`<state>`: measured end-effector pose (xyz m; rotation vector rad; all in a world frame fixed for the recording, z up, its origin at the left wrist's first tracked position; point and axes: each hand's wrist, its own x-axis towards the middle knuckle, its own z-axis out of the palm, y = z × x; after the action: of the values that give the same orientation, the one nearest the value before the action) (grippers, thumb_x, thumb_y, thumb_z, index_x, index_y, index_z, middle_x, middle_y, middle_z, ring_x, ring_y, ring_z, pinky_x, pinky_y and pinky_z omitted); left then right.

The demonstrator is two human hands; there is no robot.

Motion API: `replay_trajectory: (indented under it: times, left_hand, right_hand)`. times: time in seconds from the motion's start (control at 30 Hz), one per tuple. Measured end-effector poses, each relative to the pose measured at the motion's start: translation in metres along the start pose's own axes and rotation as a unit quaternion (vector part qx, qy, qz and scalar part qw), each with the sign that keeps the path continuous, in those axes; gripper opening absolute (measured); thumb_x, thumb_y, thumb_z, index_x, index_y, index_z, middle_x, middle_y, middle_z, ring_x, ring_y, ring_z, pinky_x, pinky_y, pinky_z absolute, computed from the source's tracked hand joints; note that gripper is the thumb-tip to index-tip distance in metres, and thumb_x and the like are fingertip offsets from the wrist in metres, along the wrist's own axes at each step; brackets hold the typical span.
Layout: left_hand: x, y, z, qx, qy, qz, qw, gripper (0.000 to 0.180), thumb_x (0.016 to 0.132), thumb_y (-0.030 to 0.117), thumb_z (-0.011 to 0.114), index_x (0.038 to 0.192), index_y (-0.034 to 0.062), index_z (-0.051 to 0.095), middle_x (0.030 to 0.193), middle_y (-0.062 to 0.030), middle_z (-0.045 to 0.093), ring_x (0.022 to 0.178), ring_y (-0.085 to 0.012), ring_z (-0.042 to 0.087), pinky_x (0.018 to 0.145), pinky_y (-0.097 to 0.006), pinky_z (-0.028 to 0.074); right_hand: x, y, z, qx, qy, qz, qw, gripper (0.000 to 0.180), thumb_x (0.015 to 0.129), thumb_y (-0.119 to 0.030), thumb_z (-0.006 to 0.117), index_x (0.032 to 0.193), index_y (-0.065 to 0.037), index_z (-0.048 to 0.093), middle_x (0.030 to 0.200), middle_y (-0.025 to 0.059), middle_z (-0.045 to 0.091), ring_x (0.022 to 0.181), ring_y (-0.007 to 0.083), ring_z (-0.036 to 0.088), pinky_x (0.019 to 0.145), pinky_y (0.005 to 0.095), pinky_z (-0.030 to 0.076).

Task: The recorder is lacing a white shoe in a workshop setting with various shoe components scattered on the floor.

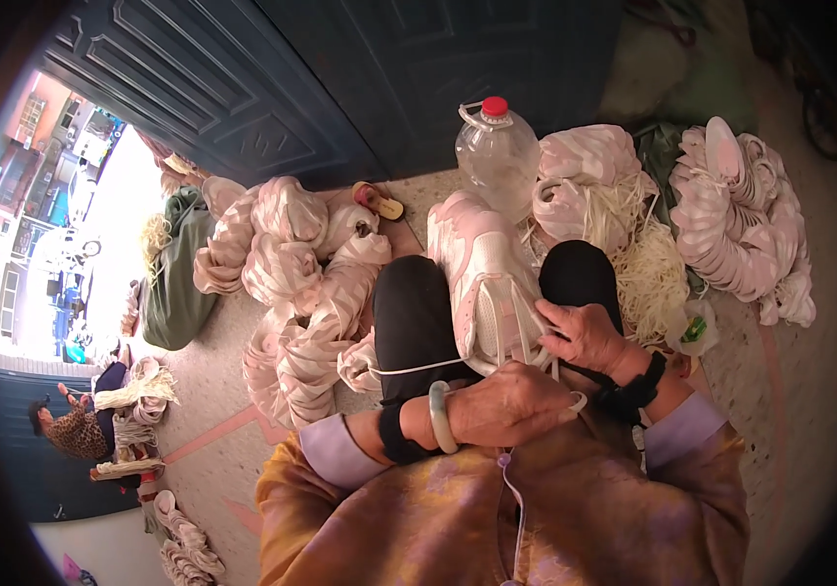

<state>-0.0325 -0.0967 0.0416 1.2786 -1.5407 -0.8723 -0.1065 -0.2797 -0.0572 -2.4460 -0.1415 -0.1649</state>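
Note:
Between my dark-trousered knees rests a pale white-and-pink shoe upper (486, 278), its lace opening towards me. White shoelace (421, 368) crosses my left thigh to the upper, and straps of it run down between my hands. My left hand (511, 402), with a pale bangle and black wristband, is closed near the opening's lower end; a small lace loop stands at its fingertips. My right hand (586, 337), also in a black wristband, has thumb and fingers bent on the upper's right edge. What lies under the left fingers is partly hidden.
Bundles of nested pale uppers (287, 273) lie on the floor at left, and more (741, 220) at right beside loose white laces (651, 278). A clear jug with a red cap (497, 161) stands ahead, before dark doors (213, 83). Another person (82, 425) sits far left.

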Motion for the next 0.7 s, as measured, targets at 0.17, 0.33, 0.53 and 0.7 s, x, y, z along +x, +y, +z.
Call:
replay_trajectory:
  times: [0.17,0.33,0.53,0.7]
  left_hand:
    - [0.001,-0.005,0.004,-0.017,0.018,-0.001,1.0,0.015,0.086,0.011,0.055,0.078,-0.0013,0.052,0.067,-0.0145,0.05,0.067,-0.036,0.052,0.059,-0.042,0.042]
    - [-0.003,0.004,-0.001,-0.007,0.035,-0.002,0.999,0.014,0.086,0.011,0.055,0.078,-0.0003,0.052,0.067,-0.0146,0.05,0.067,-0.0359,0.052,0.06,-0.042,0.042]
    - [-0.008,-0.002,0.003,0.018,0.04,0.023,0.999,0.015,0.085,0.012,0.054,0.077,-0.0001,0.051,0.07,-0.0152,0.053,0.071,-0.0364,0.054,0.062,-0.044,0.042]
    - [-0.006,-0.002,0.005,0.031,0.027,0.033,0.999,0.015,0.083,0.013,0.054,0.074,0.0009,0.051,0.072,-0.0166,0.055,0.072,-0.037,0.056,0.062,-0.045,0.043]
  right_hand:
    - [-0.005,0.006,-0.003,-0.009,0.002,0.027,1.0,0.045,0.075,-0.023,0.062,0.114,-0.004,0.053,0.078,0.0156,0.064,0.071,0.031,0.063,0.059,0.0382,0.05]
    - [0.002,-0.004,-0.017,0.126,-0.041,0.078,0.988,0.044,0.07,-0.017,0.072,0.107,-0.002,0.056,0.062,0.0066,0.053,0.051,0.0169,0.051,0.052,0.0282,0.042]
    - [0.062,-0.006,-0.02,0.179,0.041,0.043,0.982,0.01,0.08,-0.011,0.061,0.083,-0.002,0.061,0.055,0.0028,0.048,0.05,0.0099,0.046,0.047,0.0275,0.037]
    - [0.104,-0.026,-0.009,-0.093,-0.008,-0.134,0.987,0.01,0.075,-0.013,0.059,0.073,-0.004,0.054,0.066,0.0127,0.056,0.061,0.0339,0.058,0.053,0.0399,0.046]
